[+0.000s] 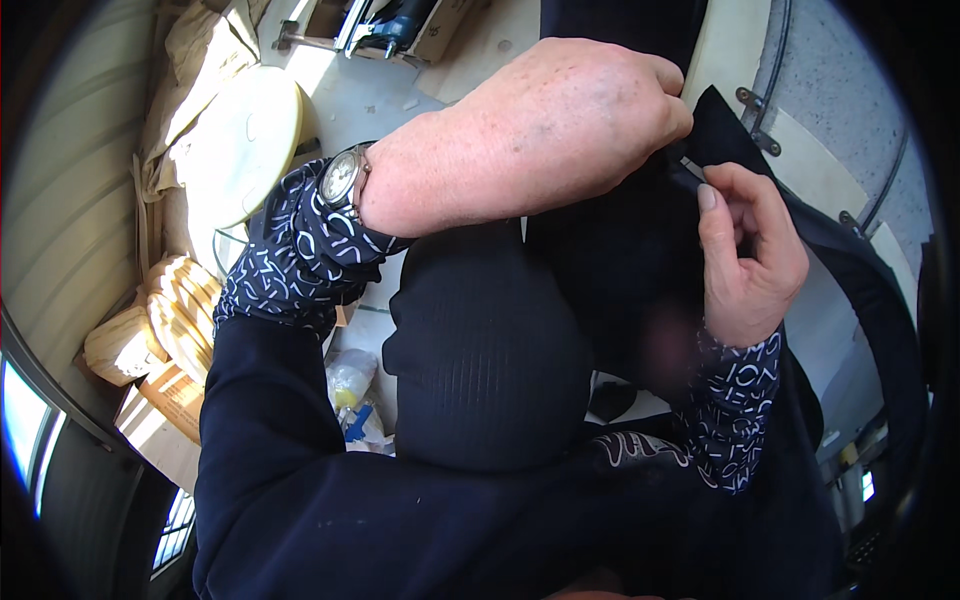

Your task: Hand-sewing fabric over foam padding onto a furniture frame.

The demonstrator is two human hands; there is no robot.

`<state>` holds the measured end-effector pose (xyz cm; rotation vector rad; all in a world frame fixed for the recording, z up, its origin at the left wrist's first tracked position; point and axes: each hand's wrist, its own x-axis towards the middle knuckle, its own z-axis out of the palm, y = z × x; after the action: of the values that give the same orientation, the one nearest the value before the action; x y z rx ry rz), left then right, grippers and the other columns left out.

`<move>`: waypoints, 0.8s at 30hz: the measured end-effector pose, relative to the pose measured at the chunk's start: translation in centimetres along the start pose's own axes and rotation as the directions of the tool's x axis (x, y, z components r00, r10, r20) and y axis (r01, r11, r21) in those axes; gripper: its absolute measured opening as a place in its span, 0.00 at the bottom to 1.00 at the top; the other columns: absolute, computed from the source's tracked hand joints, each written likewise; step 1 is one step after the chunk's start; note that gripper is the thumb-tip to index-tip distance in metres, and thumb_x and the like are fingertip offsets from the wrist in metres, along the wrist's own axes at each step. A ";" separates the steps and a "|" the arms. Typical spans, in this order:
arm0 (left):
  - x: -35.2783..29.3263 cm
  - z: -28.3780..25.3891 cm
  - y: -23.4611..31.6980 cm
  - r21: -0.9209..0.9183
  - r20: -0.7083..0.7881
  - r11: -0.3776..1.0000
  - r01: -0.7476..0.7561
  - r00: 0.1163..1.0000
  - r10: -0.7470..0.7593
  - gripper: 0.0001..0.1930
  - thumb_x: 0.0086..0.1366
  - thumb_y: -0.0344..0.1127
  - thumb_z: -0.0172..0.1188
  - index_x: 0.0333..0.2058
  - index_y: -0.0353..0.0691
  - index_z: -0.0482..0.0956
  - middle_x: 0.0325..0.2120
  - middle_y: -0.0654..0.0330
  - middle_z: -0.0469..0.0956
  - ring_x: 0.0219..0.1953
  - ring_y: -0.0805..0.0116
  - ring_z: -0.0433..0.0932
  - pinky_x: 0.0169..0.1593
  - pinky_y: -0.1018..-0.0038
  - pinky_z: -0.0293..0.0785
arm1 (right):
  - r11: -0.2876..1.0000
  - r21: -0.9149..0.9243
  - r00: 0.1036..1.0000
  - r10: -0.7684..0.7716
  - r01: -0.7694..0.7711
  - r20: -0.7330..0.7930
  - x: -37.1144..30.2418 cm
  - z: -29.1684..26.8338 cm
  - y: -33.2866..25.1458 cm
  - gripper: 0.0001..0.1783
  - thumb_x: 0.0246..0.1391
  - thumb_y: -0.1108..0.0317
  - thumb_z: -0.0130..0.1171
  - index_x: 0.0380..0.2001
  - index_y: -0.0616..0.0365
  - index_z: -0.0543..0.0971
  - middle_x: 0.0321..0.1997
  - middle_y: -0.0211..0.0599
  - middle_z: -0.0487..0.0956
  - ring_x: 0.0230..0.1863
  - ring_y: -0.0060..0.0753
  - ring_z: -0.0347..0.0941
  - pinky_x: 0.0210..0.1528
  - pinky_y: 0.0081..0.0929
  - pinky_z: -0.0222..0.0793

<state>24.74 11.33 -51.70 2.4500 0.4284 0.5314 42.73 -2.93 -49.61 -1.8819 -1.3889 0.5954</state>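
The black fabric [722, 125] lies ahead of you, under and beside both hands. Your right hand [752, 260] pinches a small pale-edged piece [690, 166] between thumb and forefinger, probably for fine control. Your left hand [635, 115] curls just beside it, perhaps steadying the fabric; its fingertips are hidden, so I cannot tell its grip. Farther left stands a round cream disc [245, 145], near a cardboard box [172, 398].

Around me, pale grey floor [370, 85], partly sunlit. Directly on it: small whitish scraps [410, 104], open brown cardboard box [443, 35] farther away, crumpled clear plastic bag [352, 375] nearer to me.
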 end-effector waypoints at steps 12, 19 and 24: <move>-2.2 -1.8 1.3 0.061 -0.083 0.997 0.037 0.996 -0.032 0.05 0.58 0.29 0.65 0.34 0.37 0.83 0.32 0.57 0.79 0.34 0.53 0.84 0.34 0.63 0.81 | 0.995 -0.092 0.993 -0.022 0.032 0.115 1.5 1.3 -0.4 0.08 0.55 0.79 0.70 0.39 0.61 0.85 0.30 0.27 0.80 0.20 0.16 0.63 0.25 0.17 0.61; -3.1 -0.5 1.6 0.023 -0.035 0.998 0.057 0.998 -0.056 0.07 0.59 0.28 0.64 0.36 0.37 0.83 0.33 0.56 0.79 0.35 0.54 0.84 0.34 0.62 0.82 | 0.965 -0.173 0.966 -0.162 0.197 0.200 2.1 2.0 0.0 0.08 0.55 0.77 0.71 0.39 0.60 0.85 0.30 0.30 0.80 0.22 0.22 0.71 0.27 0.22 0.68; -3.5 -0.6 1.9 0.020 -0.020 0.996 0.090 0.996 -0.090 0.06 0.59 0.29 0.63 0.36 0.37 0.82 0.33 0.55 0.79 0.35 0.53 0.84 0.35 0.61 0.82 | 0.951 -0.204 0.961 -0.195 0.234 0.196 2.2 2.5 0.6 0.09 0.55 0.78 0.70 0.40 0.59 0.85 0.31 0.31 0.79 0.23 0.24 0.73 0.27 0.23 0.70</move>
<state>21.81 8.72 -51.08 2.4341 0.5523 0.5149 42.03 -0.29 -51.58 -1.8508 -1.8155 0.5192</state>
